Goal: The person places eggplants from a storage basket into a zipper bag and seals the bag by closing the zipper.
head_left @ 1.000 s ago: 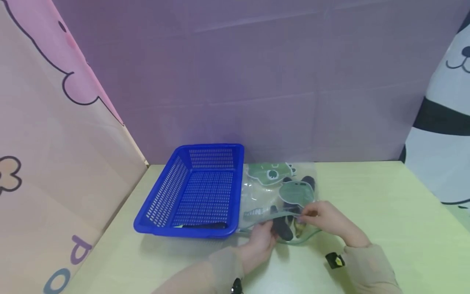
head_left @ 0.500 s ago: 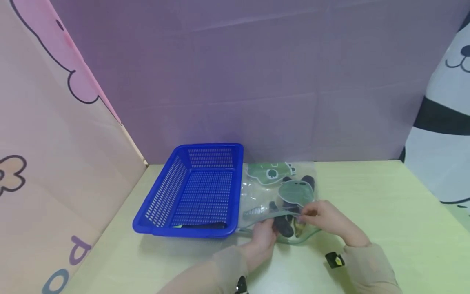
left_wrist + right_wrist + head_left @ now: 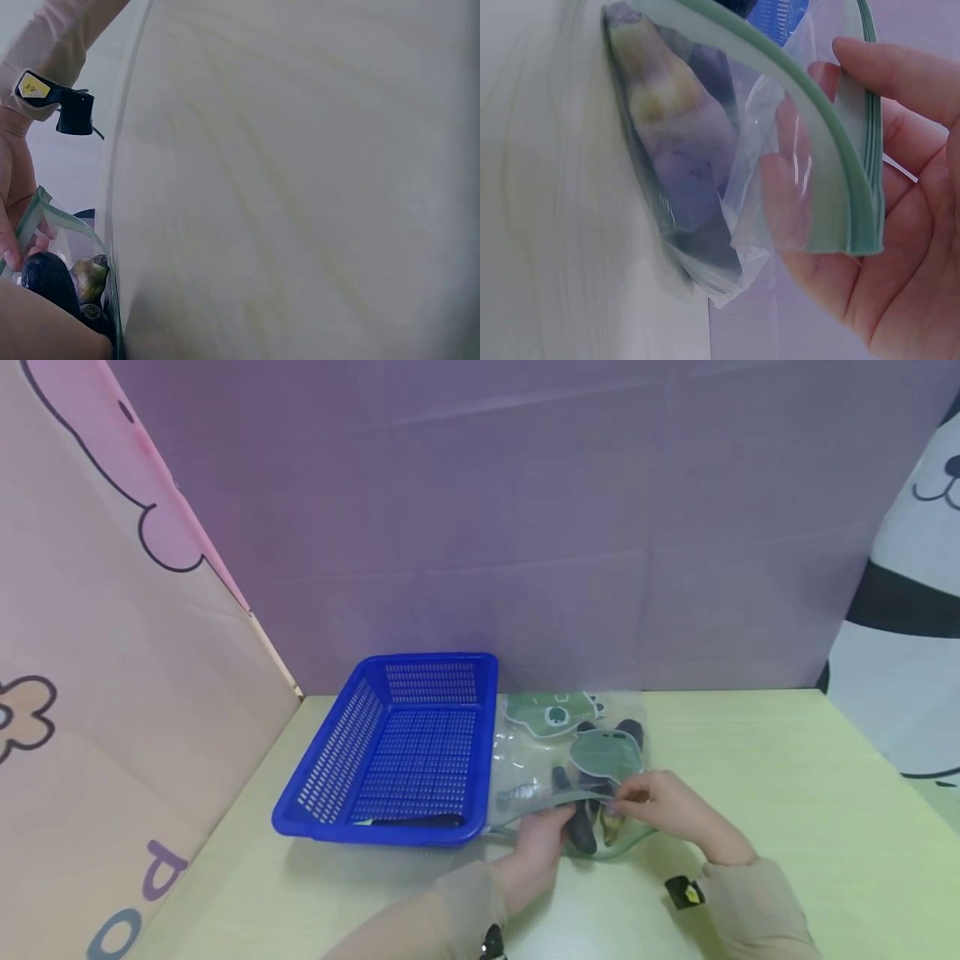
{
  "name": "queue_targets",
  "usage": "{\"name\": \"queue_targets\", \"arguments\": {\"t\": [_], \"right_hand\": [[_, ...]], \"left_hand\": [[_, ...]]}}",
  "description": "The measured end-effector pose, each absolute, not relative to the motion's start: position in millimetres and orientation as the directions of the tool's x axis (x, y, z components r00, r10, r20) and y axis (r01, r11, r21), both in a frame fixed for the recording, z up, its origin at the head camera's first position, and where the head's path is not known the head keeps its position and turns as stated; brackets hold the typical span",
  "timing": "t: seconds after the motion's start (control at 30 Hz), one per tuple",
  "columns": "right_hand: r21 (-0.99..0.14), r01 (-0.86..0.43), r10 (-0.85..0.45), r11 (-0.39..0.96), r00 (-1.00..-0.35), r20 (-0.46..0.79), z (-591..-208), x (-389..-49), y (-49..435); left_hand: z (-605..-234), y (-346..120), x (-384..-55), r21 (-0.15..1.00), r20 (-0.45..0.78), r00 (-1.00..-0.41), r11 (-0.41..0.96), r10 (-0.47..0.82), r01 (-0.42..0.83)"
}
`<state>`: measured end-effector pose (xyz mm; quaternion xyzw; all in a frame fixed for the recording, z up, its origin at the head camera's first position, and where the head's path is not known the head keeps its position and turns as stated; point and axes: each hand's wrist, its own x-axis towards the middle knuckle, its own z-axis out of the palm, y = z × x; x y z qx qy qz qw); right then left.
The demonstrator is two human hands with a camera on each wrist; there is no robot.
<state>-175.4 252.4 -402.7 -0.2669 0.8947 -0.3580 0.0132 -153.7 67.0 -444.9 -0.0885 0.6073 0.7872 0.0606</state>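
Observation:
A clear zip bag (image 3: 525,752) with green animal prints and a green zip edge lies on the table, its mouth spread toward me. My right hand (image 3: 660,806) pinches the upper edge of the mouth; the green zip strip (image 3: 870,172) runs between thumb and fingers in the right wrist view. My left hand (image 3: 536,852) is at the mouth and holds a dark, smooth, elongated thing (image 3: 581,828), its fingers mostly hidden. Beside that is a yellowish-purple tapered thing (image 3: 675,105) inside the bag. More dark elongated pieces (image 3: 630,729) show through the film.
A blue plastic basket (image 3: 487,760) stands just left of the bag, with a flat dark piece (image 3: 416,820) near its front wall. A purple cloth wall (image 3: 450,527) rises behind the pale yellow table (image 3: 787,777). Printed cloths hang at both sides.
My left hand has shifted slightly right and away from me, and the dark thing at the mouth has turned more upright. The right hand stays at the bag's edge.

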Motion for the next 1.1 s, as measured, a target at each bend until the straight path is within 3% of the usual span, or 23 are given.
{"name": "queue_targets", "arguments": {"t": [0.13,0.53,0.93,1.1], "right_hand": [[-0.649,-0.461,-0.487,0.605,-0.859,0.156,-401.5,-174.6,251.7],[-0.649,-0.454,-0.484,0.611,-0.863,0.148,-400.9,-173.5,251.9],[-0.658,-0.443,-0.481,0.609,-0.866,0.139,-401.1,-173.0,251.4],[-0.658,-0.45,-0.484,0.604,-0.863,0.145,-400.2,-172.7,250.6]], "left_hand": [[-444.3,67.5,-153.2,0.962,-0.233,-0.972,-0.145,0.015,-0.232],[-442.1,70.3,-153.2,0.966,-0.184,-0.983,-0.183,0.018,-0.184],[-434.5,66.4,-153.0,0.972,-0.23,-0.97,-0.025,0.085,-0.232],[-436.4,67.3,-155.0,0.972,-0.228,-0.971,-0.048,0.074,-0.232]]}}
